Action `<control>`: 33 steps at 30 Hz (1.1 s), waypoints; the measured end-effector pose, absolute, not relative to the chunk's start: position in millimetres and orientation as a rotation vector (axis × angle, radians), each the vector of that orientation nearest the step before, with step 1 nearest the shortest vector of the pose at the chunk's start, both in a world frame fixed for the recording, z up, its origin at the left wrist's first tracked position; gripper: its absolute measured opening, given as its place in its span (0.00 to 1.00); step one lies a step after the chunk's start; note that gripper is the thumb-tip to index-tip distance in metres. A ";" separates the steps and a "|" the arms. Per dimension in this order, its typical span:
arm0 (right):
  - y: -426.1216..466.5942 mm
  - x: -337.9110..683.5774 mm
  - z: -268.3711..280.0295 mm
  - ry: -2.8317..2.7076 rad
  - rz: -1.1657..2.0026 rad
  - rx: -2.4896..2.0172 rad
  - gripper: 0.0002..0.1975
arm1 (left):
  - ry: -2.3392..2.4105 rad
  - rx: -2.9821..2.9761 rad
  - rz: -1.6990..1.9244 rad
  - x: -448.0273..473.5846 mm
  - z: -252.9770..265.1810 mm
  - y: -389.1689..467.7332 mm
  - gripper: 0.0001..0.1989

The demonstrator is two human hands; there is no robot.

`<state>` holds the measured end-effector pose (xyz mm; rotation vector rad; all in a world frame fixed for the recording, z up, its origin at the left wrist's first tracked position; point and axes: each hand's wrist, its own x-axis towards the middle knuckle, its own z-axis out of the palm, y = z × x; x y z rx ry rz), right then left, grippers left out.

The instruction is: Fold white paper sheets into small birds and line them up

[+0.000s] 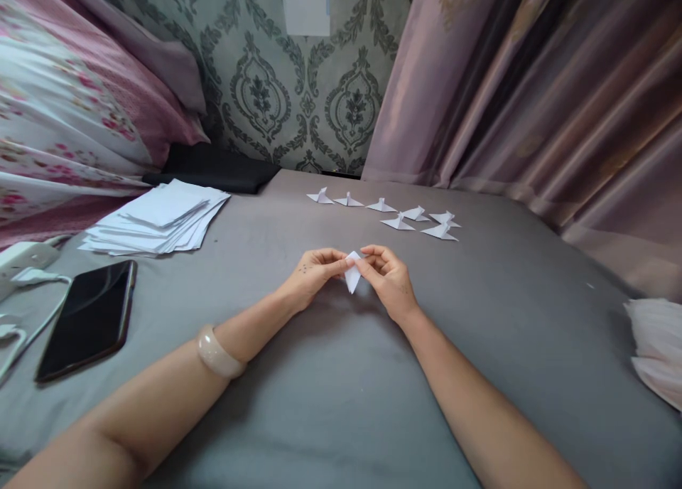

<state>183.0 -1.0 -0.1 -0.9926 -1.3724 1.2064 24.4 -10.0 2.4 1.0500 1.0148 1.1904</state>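
Note:
Between my two hands is a small folded piece of white paper (pixel 352 278), diamond-shaped with its long point toward me. My left hand (pixel 318 270) pinches its left side, thumb on top. From the other side my right hand (pixel 388 277) pinches it too, with the thumb pressed near the paper's middle. The fingers behind the paper are partly hidden. Beyond my hands, several finished white origami birds (pixel 381 205) stand in a loose group on the grey sheet.
A stack of white paper sheets (pixel 154 219) lies at the left, before a black flat item (pixel 218 168). Nearer are a phone (pixel 88 318) and a white power strip (pixel 24 261) with cables. Pink curtains (pixel 479 84) hang at the right; a whitish cloth bundle (pixel 655 340) lies below them.

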 end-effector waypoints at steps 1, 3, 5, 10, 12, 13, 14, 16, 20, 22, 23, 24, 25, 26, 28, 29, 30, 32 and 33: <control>-0.9 182.8 0.1 -1.380 1.195 -0.997 0.17 | 1.023 1.052 1.183 23.8 2.0 -9.7 0.13; -0.7 182.4 0.5 -1.397 1.174 -1.006 0.17 | 1.027 1.053 1.161 22.8 0.9 -8.8 0.13; -0.5 182.1 0.9 -1.397 1.174 -1.007 0.18 | 1.008 1.039 1.141 22.3 -0.4 -7.9 0.13; -0.6 182.5 1.4 -1.314 1.336 -1.071 0.17 | 0.967 0.931 1.165 24.0 -4.6 -5.6 0.14; -1.0 182.1 1.5 -1.314 1.408 -1.103 0.17 | 0.976 0.878 1.221 24.7 -6.0 -4.5 0.15; -1.2 181.7 1.6 -1.320 1.430 -1.115 0.17 | 0.975 0.858 1.249 25.0 -6.4 -4.1 0.15; -1.4 181.3 1.6 -1.320 1.439 -1.126 0.17 | 0.971 0.842 1.272 25.2 -6.6 -3.8 0.15; -1.3 180.6 1.2 -1.294 1.421 -1.151 0.17 | 0.963 0.824 1.295 25.6 -6.2 -4.1 0.16; 1.2 180.3 -1.2 -1.254 1.210 -1.131 0.15 | 0.986 0.908 1.270 27.9 -3.7 -7.7 0.19; 2.1 180.1 -2.4 -1.275 1.077 -1.073 0.15 | 0.992 0.984 1.222 29.8 -2.3 -10.2 0.20; 2.0 179.7 -2.7 -1.291 1.023 -1.046 0.16 | 0.995 1.014 1.191 30.7 -1.8 -11.3 0.18; 1.5 178.9 -2.8 -1.310 0.986 -1.022 0.17 | 0.999 1.036 1.157 31.4 -1.5 -12.2 0.16; 0.7 178.0 -2.7 -1.330 0.967 -1.001 0.19 | 1.003 1.052 1.127 31.9 -1.4 -12.8 0.15; -0.3 176.9 -2.3 -1.349 0.964 -0.982 0.20 | 1.007 1.065 1.102 32.0 -1.7 -13.1 0.14; -2.4 175.0 -1.0 -1.368 0.984 -0.946 0.22 | 1.000 1.083 1.081 31.3 -3.1 -12.7 0.12; -3.2 174.4 -0.3 -1.372 0.988 -0.942 0.22 | 0.987 1.081 1.087 30.6 -4.1 -12.2 0.12; -3.9 174.3 0.4 -1.382 0.985 -0.951 0.21 | 0.971 1.074 1.098 29.9 -5.2 -11.5 0.12; -4.4 175.1 1.3 -1.429 0.956 -0.991 0.16 | 0.946 1.057 1.118 28.6 -6.9 -10.5 0.12; -4.4 175.9 1.5 -1.460 0.937 -1.006 0.13 | 0.941 1.052 1.122 28.4 -7.2 -10.3 0.11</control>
